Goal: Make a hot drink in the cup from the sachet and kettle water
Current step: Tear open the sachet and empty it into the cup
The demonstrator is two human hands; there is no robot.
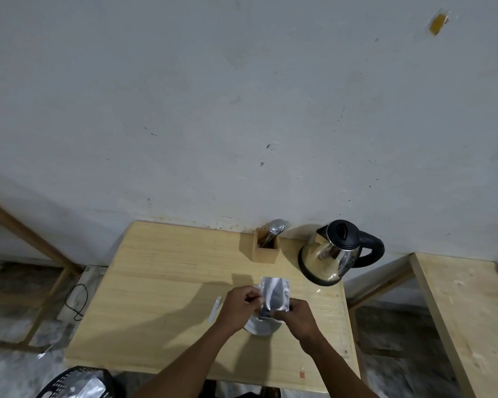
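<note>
Both hands meet over the near middle of the wooden surface (161,282), holding a silver sachet (275,295) upright between them. The left hand (237,307) has its fingers (252,294) curled and pinched on the sachet's left edge near the top. The right hand (295,315) has its fingers closed on the sachet's lower right part, so both hands grip the packet and neither is spread open. The sachet's far end stands free above the hands; whether it is torn open cannot be told.

Directly below the sachet, partly hidden by the hands and wrists, sits the white cup (260,328) on the surface, only its near rim and side showing. Just left of the left hand lies a thin silvery strip (214,310) flat on the wood.

At the far right corner stands the steel kettle (335,254) with a black lid and handle, the handle turned right. Left of it, near the wall (242,110), is a small wooden holder (265,248) with metal spoons and a fork sticking out of it. A dark basket (75,383) with a silver packet shows at the near left, below the surface.
</note>
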